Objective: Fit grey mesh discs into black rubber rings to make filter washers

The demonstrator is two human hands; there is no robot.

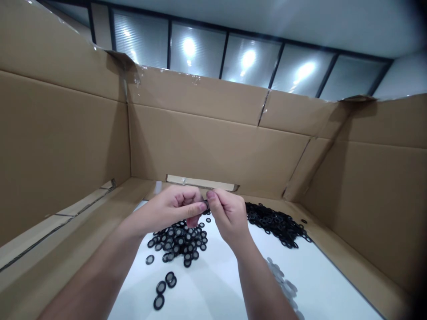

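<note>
The person's hands meet above a white board (213, 280), just short of touching the box's far wall in view, with a small dark piece (206, 205) at their fingertips. The left hand (182, 204) has that piece clamped between its thumb and fingers. The right hand (230, 214) comes up close against it from the other side, fingers curled in and thumb laid toward the forefinger; whether it grips the piece too, I cannot tell, as the fingertips hide the contact.

Below and behind the left hand lies a heap of rimmed discs (180, 242), black around the edge and grey in the middle, many overlapping. One disc (150, 259) lies just off the heap's left side. Nearer the person, a small group (160, 287) of the same kind lies in a short line, two of them overlapping at its far end.

Beyond the right hand spreads a larger pile of black rings (276, 224), open in the middle, and a lone ring (304, 221) lies beside it. Along the right forearm, thin grey discs (286, 286) lie scattered and overlapping, partly hidden by the arm.

All this sits inside a large cardboard box (200, 142), its walls rising on the left, right and far sides, with a long slot (203, 182) low in the far one. Above the rim show windows (196, 49) with bright reflections and a pale ceiling (300, 20).
</note>
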